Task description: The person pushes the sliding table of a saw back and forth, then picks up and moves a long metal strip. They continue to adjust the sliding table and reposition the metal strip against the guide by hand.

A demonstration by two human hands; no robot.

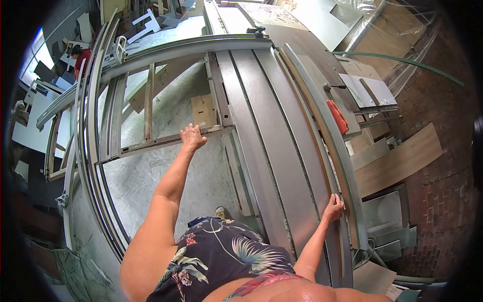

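Note:
My left hand (192, 137) rests on a metal crossbar (151, 143) of the sliding carriage frame of a large panel saw, fingers curled over the bar. My right hand (334, 205) grips the near end of a long narrow wooden strip (322, 131) that lies along the grey saw table (271, 126), beside the long metal fence rail (342, 156). An orange-red part (337, 116) sits on the fence farther along.
A small plywood offcut (204, 109) lies on the floor under the frame. Boards and panels (397, 161) lean by the brick wall at right. A person in red (80, 58) stands at the far left among stacked sheets. A green hose (402, 61) arcs overhead.

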